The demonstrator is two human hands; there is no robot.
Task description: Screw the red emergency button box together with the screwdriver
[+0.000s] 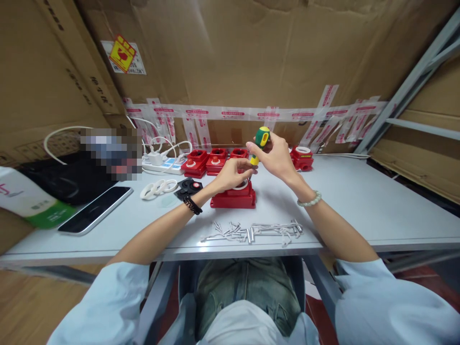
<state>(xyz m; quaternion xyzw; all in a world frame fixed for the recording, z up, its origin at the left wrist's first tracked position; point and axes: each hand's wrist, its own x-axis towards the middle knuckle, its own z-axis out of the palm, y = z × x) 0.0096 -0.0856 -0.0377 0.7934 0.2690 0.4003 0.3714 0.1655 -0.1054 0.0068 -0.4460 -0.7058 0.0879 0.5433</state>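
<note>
A red plastic box point(233, 197) sits on the grey table point(359, 201) straight in front of me. My right hand point(276, 155) is closed round the green and yellow handle of a screwdriver point(261, 139), held upright over the box. My left hand point(232, 175) pinches the screwdriver's lower shaft just above the box top. The tip is hidden behind my left fingers. A scatter of metal screws and pins point(251, 231) lies near the table's front edge, between my forearms.
Several more red boxes point(215, 160) stand in a row at the back, one more point(302, 157) to the right. White rings point(158, 188) and a black part point(189, 186) lie left of them. A phone point(95, 210), power strip point(163, 165) and cardboard walls surround.
</note>
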